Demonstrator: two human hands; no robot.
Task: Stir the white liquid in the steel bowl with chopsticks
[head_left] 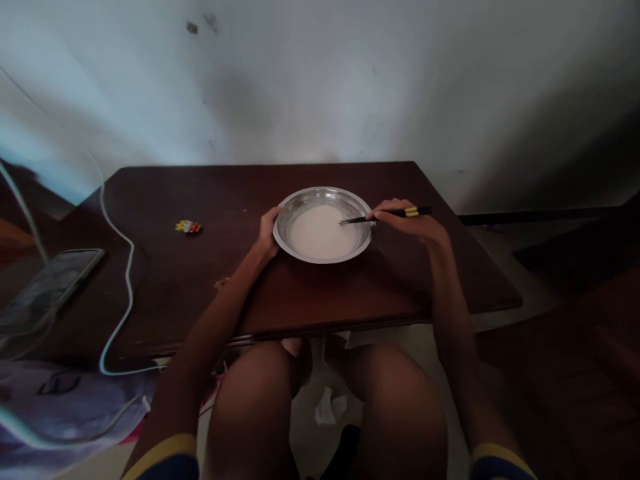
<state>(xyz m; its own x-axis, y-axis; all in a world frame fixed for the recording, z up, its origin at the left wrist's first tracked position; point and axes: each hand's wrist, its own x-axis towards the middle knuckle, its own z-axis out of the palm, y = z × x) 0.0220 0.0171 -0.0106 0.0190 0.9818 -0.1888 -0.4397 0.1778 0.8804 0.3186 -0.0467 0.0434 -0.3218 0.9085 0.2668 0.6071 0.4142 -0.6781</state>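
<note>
A shiny metal bowl [367,243] stands on the dark brown table, with a smooth off-white liquid or batter [320,233] in it. My left hand [270,230] is closed on the bowl's left rim, thumb over the edge. In my right hand [403,217] are black chopsticks [419,211] with gold bands near their top end. Their tips dip into the pale mixture at the right side of the bowl. Whether they are one or two sticks is hard to make out, as they lie close together.
A small yellow and red figurine [189,227] lies left of the bowl. Farther left are a phone [53,287] and a white cable [129,267] running over the table edge [330,327]. A pale wall [320,100] rises behind. Crumpled white paper [325,407] is on the floor.
</note>
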